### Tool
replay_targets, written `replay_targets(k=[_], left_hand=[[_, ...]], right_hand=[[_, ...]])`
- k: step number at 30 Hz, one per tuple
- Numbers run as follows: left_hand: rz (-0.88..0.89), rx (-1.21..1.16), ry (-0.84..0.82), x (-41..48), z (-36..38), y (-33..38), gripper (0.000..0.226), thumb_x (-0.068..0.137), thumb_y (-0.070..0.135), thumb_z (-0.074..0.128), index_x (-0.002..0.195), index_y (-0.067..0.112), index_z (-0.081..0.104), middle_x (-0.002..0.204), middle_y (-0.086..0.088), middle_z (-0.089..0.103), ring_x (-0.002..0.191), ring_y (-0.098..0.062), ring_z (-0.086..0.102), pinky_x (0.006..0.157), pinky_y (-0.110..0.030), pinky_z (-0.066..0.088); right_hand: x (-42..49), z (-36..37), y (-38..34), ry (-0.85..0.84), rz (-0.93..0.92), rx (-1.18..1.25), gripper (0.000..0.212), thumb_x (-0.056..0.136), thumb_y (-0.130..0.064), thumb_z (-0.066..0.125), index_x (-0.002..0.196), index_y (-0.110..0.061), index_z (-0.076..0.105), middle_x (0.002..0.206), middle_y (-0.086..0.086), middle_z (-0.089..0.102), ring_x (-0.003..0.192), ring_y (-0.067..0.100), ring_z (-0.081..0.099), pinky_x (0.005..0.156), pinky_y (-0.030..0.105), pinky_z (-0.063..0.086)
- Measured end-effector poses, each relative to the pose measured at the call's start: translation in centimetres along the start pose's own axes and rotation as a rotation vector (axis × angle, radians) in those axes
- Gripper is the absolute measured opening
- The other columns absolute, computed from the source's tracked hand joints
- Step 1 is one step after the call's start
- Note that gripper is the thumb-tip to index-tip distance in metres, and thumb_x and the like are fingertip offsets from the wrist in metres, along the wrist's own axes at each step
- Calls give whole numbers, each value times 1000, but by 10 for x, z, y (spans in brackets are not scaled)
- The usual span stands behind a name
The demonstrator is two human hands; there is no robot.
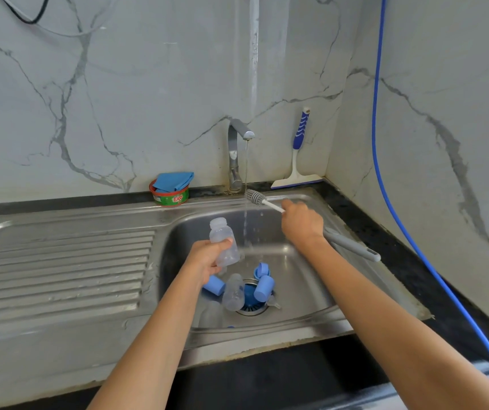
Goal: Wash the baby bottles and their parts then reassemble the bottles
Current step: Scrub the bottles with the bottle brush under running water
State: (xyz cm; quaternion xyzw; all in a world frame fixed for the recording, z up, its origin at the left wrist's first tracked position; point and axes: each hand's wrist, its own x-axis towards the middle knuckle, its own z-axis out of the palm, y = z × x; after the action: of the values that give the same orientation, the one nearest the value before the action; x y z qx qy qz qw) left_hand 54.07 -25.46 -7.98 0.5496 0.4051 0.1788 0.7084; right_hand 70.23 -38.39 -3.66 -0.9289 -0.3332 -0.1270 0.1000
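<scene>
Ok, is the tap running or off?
On: a thin stream of water falls from the curved steel tap onto the grey-bristled bottle brush and splashes into the stainless steel sink.

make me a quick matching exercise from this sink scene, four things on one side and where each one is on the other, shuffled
Things
1. bottle brush
2. clear bottle
3. squeegee
4. blue cloth

Places
a. propped against the wall near the corner
b. gripped in the left hand over the basin
c. lying on top of the green tub
d. gripped in the right hand

Pairs: 1-d, 2-b, 3-a, 4-c
</scene>
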Motion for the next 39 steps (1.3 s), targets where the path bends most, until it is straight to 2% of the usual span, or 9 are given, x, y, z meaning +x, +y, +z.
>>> replay_targets(k=[8,13,16,19,24,31,33,37,39], left_hand=[[0,-8,13,3,-2,2,37,83,20,74,113,9,55,116,-13,62,108,-29,61,101,-49,46],[-20,-33,2,6,-3,4,39,83,23,74,116,13,55,113,-9,62,104,-25,61,95,-43,49],[-76,-128,-19,7,4,9,35,83,23,74,110,11,57,106,-10,61,95,-23,60,86,-44,53],[-119,-260,-37,13,15,13,28,85,26,72,104,13,56,107,-13,59,94,-25,58,84,-43,53],[-153,-536,-70,26,37,21,42,90,26,66,122,11,44,115,-21,51,105,-35,55,86,-49,53],[-222,-855,-54,63,63,44,54,94,30,60,133,-1,37,119,-27,47,89,-38,59,68,-39,57],[-216,-873,-43,71,67,49,53,94,26,61,133,-1,38,119,-27,47,93,-38,59,66,-38,58],[-214,-864,-56,87,76,57,45,95,19,59,130,-2,39,124,-27,48,111,-38,58,85,-42,56],[-205,-829,-69,92,81,59,46,95,17,58,133,-3,39,129,-27,50,111,-39,58,75,-45,59]], right_hand=[[9,-7,-27,19,-55,60,25,96,-14,41,119,-17,50,107,13,61,91,35,63,63,34,42],[3,-3,-29,38,-24,106,25,97,-16,41,119,-18,52,103,12,64,88,32,64,62,34,46],[-2,-3,-20,59,13,135,22,98,-18,41,116,-17,53,101,12,65,87,34,64,60,32,40],[-6,-4,-12,87,49,157,21,98,-19,40,115,-15,53,100,13,65,86,35,64,60,32,40],[-10,3,-7,109,111,200,22,99,-22,40,116,-14,53,98,12,65,84,33,65,59,32,41],[-17,28,-9,86,167,194,25,100,-23,39,119,-14,52,104,9,62,87,29,66,62,32,44],[-15,31,-9,68,165,182,22,100,-22,40,117,-14,52,103,8,61,86,28,66,63,33,46],[-13,33,-10,78,172,177,22,100,-22,40,116,-13,52,101,8,61,84,27,66,60,31,44],[-12,34,-11,83,180,178,21,100,-21,40,115,-13,52,101,8,61,84,27,66,60,31,44]])
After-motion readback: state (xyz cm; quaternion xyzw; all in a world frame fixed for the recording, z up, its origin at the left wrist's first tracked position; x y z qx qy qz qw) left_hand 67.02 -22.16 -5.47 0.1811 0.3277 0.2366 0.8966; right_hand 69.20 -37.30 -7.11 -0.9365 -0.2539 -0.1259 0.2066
